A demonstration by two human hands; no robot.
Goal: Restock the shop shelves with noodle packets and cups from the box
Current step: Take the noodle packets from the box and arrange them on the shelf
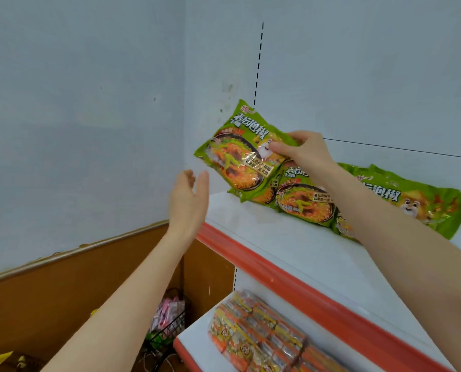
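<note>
**Right hand pinches green noodle packet over upper shelf, left hand open beside it**

The right hand (308, 154) grips the green noodle packet (234, 154) at its right edge: thumb pressed on the printed front, fingers curled behind. The packet is tilted, top corner up against the back wall and lower edge down at the left end of the upper shelf (291, 251). Cannot tell if that edge touches the shelf.

The left hand (187, 202) is spread, palm turned toward the packet, fingers relaxed, holding nothing. It sits just below-left of the packet's left edge, with a small gap and no contact.

The held packet overlaps a second green packet (304, 200) lying flat on the shelf. A long green multi-pack (417, 202) lies further right, partly hidden by the right forearm. All of these sit toward the back of the shelf.

A wide bare white strip runs between the packets and the red front strip (277, 269). The shelf's left end stops near the side wall, right where the left hand is. A slotted upright (258, 63) rises behind the packet.

The lower shelf (197, 342) carries rows of orange-yellow packets (258, 331). A wire basket (167, 328) with pink items sits low against the wooden panel (63, 291).
</note>
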